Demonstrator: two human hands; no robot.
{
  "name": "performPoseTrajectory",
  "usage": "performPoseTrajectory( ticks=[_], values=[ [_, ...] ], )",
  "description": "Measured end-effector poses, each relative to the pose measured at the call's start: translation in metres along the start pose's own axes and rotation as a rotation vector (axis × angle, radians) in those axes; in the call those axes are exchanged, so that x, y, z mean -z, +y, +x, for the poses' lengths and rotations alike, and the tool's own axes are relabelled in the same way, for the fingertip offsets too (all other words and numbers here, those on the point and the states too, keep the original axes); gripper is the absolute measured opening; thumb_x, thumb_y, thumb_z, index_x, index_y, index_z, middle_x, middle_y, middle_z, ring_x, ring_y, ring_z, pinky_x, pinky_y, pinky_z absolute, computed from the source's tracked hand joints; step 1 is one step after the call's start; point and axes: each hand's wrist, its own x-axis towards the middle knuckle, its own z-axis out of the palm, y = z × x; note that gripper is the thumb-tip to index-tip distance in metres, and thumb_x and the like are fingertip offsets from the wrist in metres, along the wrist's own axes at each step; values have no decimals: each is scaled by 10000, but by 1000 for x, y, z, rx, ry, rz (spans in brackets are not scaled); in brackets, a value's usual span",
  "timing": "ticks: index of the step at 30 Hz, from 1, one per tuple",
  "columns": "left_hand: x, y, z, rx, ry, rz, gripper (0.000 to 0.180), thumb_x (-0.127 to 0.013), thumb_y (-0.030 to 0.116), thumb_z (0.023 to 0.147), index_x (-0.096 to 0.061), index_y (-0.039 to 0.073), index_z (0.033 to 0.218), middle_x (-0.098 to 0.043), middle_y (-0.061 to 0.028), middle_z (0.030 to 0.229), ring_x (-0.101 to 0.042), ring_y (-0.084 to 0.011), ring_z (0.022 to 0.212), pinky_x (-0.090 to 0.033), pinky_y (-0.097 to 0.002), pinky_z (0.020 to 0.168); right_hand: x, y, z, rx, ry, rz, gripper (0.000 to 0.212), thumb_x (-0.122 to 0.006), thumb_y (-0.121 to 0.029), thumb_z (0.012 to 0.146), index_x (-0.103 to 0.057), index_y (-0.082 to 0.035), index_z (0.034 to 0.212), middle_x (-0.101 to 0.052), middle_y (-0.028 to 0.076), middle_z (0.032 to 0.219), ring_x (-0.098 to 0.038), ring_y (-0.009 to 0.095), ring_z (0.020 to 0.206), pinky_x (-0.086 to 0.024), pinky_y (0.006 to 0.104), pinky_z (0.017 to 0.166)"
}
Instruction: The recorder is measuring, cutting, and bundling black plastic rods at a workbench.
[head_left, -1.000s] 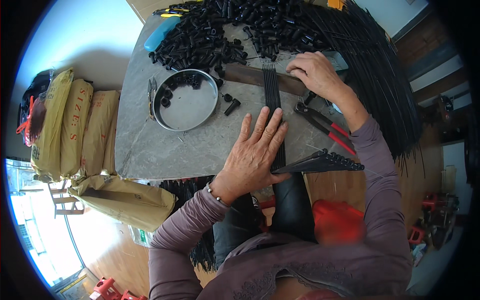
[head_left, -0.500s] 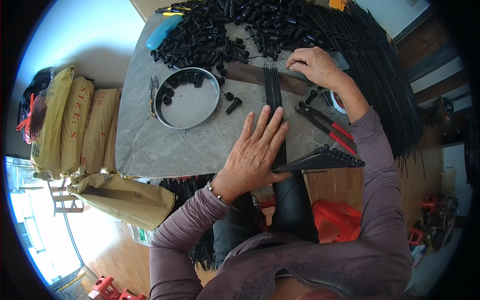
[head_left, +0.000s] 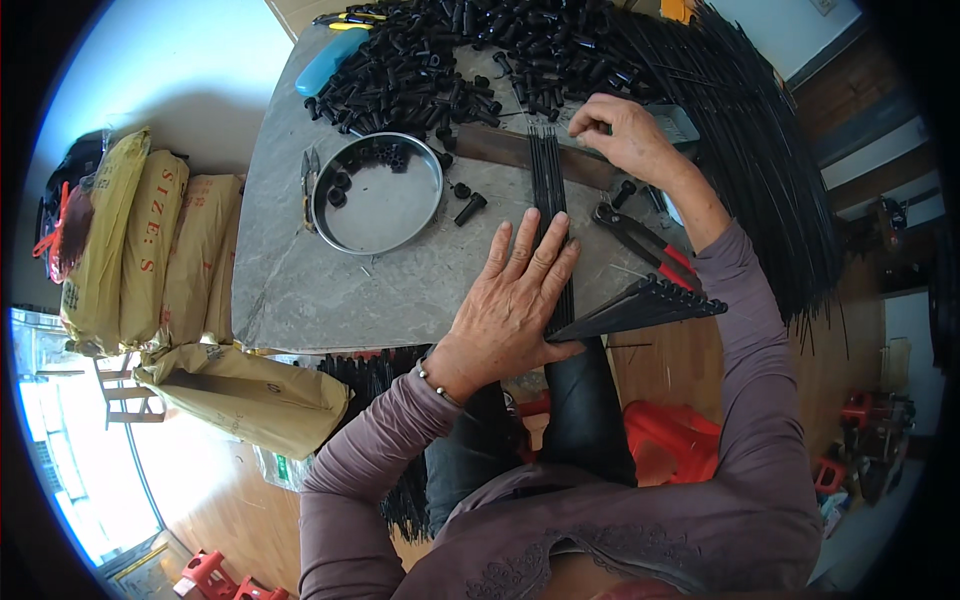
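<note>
A narrow row of thin black rods (head_left: 547, 180) lies lengthwise on the grey table, its far tips over a brown flat bar (head_left: 490, 146). My left hand (head_left: 512, 290) rests flat across the rods, fingers stretched out. By its thumb, at the table's front edge, a black wedge-shaped bundle (head_left: 635, 308) with knobbed ends juts to the right. My right hand (head_left: 635, 142) is just right of the rod tips, its thumb and fingers pinched together. Whatever it pinches is too small to make out. Pincers with red handles (head_left: 640, 245) lie below that hand.
A round metal tray (head_left: 440, 205) holds several small black parts. Black plastic pieces (head_left: 410, 90) heap up at the back beside a blue container (head_left: 330, 62). Long black rods (head_left: 770, 170) hang over the right edge. Snips (head_left: 309, 190) lie left; tan sacks (head_left: 150, 245) stand beyond.
My right hand has shifted slightly left, toward the rod tips, with its fingers still pinched. My left hand stays flat on the rods.
</note>
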Motion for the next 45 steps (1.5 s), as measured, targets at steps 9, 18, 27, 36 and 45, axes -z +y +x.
performPoseTrajectory(
  ticks=[9,18,27,36,45],
  values=[
    [-1,0,1,-21,14,-8,1028,-759,563,646,-351,23,1419,-218,-194,1532,-157,-394,1432,-152,-490,1164,-1,-6,-1,-2,-23,-18,108,-637,-93,801,-680,-42,886,-650,72,821,-623,193,724,-484,334,690],
    [0,-1,1,-36,26,-34,1024,-772,533,648,-338,15,1418,-216,-204,1529,-179,-397,1426,-187,-477,1160,-12,-13,9,-29,10,145,186,-632,-171,831,-685,-49,961,-692,102,881,-657,241,803,-493,360,741],
    [2,0,0,-45,43,-33,1028,-767,546,633,-376,-24,1394,-244,-217,1516,-200,-390,1421,-185,-477,1159,-3,-13,-3,6,0,-178,163,-581,-145,874,-665,-37,961,-673,95,907,-634,277,845,-483,375,755],
    [4,1,0,-46,14,-18,1034,-765,550,636,-370,-23,1401,-240,-214,1519,-190,-388,1426,-190,-479,1158,-2,-20,-7,47,155,-105,140,-579,-102,879,-662,-52,980,-633,86,938,-628,270,855,-494,369,735],
    [4,4,4,-59,12,8,991,-772,510,632,-388,24,1406,-266,-172,1528,-206,-367,1431,-203,-486,1150,-4,-13,-27,188,124,-362,171,-548,-85,897,-685,-84,1000,-638,39,998,-575,226,1000,-413,391,898]
  ],
)
